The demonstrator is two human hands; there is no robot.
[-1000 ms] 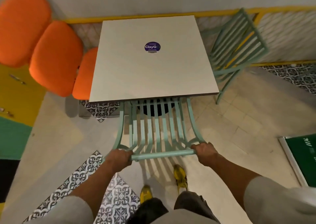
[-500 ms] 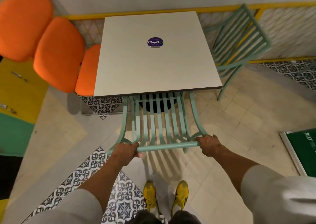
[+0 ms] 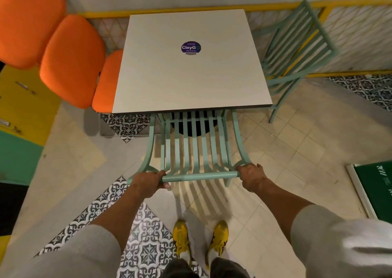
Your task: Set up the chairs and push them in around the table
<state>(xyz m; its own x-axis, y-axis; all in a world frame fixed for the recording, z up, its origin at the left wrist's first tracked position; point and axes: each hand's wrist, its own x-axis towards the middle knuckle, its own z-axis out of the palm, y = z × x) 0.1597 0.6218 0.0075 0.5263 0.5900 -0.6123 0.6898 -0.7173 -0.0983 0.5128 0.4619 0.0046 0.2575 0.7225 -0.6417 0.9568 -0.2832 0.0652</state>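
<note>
A mint-green slatted chair [image 3: 197, 150] stands upright at the near edge of the square pale table [image 3: 188, 82], its seat tucked under the tabletop. My left hand [image 3: 148, 182] grips the left end of the chair's top rail. My right hand [image 3: 251, 177] grips the right end. A second mint-green chair [image 3: 297, 51] stands tilted at the table's right side, leaning toward the yellow railing. A round purple sticker [image 3: 191, 47] sits on the tabletop.
Orange padded seats [image 3: 70, 59] line the table's left side. A yellow railing with mesh [image 3: 350, 38] runs behind the table. A green board [image 3: 375, 193] lies on the floor at the right. My yellow shoes [image 3: 199, 238] stand on the tiled floor.
The chair has slid a little further under the table with both hands still on its top rail. My feet have come together behind it.
</note>
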